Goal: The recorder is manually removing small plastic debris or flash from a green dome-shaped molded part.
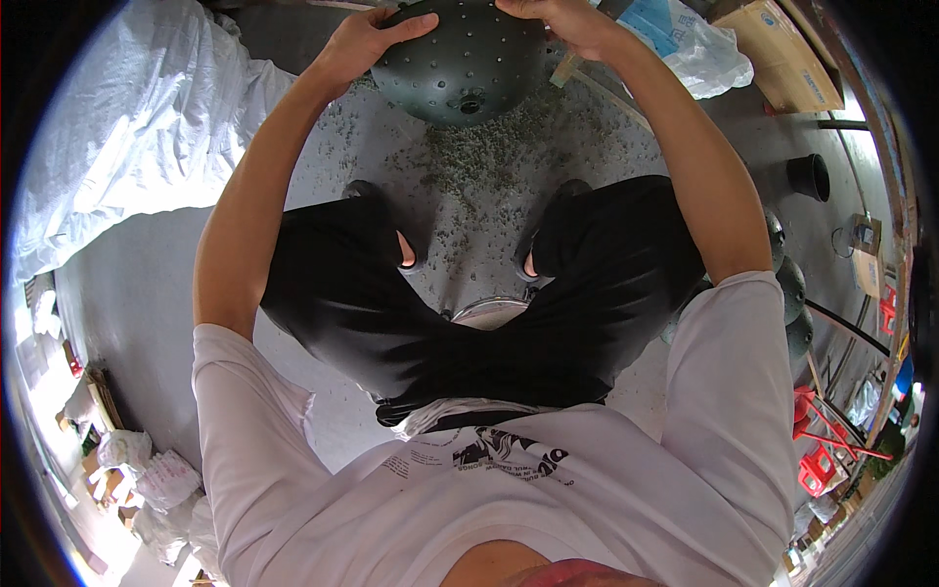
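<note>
I'm holding a dark dotted dome [468,61] w/ both hands, above the floor [147,284] in front of my knees. Left hand [364,44] is pressing flat on its left edge, right hand [562,22] is gripping the top right rim. Grey crumbs [489,161] are lying scattered underneath it.

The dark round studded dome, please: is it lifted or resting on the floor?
Cannot tell: both hands, left hand and right hand, grip the dark studded dome.
</note>
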Tool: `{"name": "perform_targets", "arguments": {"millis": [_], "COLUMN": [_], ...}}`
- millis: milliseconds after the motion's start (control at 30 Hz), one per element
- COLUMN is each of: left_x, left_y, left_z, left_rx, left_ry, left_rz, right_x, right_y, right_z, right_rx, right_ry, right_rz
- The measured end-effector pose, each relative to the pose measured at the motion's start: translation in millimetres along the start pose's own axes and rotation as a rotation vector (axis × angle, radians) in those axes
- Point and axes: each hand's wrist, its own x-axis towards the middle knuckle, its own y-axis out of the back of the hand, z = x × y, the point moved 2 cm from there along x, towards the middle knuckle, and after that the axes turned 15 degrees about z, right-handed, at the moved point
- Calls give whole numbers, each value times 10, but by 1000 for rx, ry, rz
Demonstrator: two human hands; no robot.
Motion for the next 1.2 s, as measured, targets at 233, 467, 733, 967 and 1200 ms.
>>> {"name": "perform_targets", "arguments": {"millis": [233, 467, 733, 967, 1200], "left_x": [-50, -32, -21, 13, 116], "left_y": [-10, -1, -3, 37, 118], "left_z": [75, 59, 73, 48, 105], "left_rx": [5, 28, -25, -44, -176], "left_ry": [-13, -5, -19, -12, -16], "left_rz": [22, 55, 19, 15, 23], "right_x": [21, 2, -22, 57, 26], "right_y": [26, 11, 2, 48, 56], "right_z": [12, -21, -42, -23, -231], "right_rx": [20, 50, 9, -47, 169], "right_ry": [-14, -27, -5, 3, 41], "right_rz": [11, 6, 73, -3, -31]}}
